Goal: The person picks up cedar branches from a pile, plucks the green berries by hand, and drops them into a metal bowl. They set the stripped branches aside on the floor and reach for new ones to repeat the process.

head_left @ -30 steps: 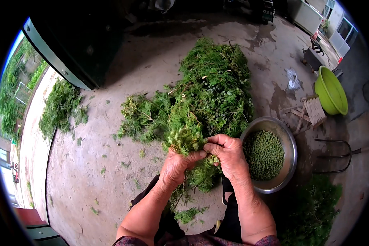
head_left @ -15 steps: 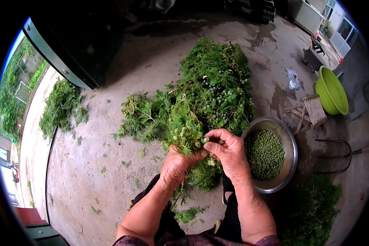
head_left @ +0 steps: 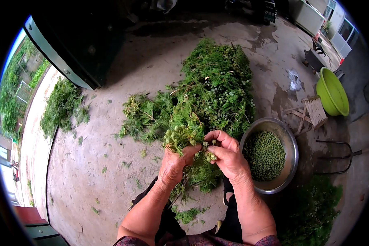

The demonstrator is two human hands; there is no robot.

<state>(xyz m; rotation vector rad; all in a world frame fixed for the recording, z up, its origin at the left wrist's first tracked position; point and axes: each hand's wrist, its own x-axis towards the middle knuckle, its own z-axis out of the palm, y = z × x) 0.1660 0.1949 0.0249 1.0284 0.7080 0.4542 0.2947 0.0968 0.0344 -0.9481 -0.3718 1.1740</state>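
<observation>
A green conifer sprig (head_left: 177, 138) bearing pale round cones is gripped in my left hand (head_left: 173, 165), its leafy top standing out above the fingers. Close beside it, my right hand (head_left: 230, 159) is closed, thumb and fingers pinched around several small green cones (head_left: 210, 156). Both hands are just in front of my body, their fingertips nearly touching. To the right of my right hand, a wide steel basin (head_left: 290, 172) holds a heap of loose green cones (head_left: 265, 156). Beyond my hands lies a large pile of cut conifer branches (head_left: 219, 82).
A smaller heap of branches (head_left: 63, 106) lies at the far left by a dark door panel (head_left: 80, 49). On the right are a small wooden stool (head_left: 314, 111), a lime-green tub (head_left: 332, 92) and a pitchfork (head_left: 348, 153). More greenery (head_left: 311, 209) lies below the basin.
My left hand has drawn slightly left and turned the sprig, bringing more cones into sight. My right hand stays near it, its fingers now curled more tightly around the cones.
</observation>
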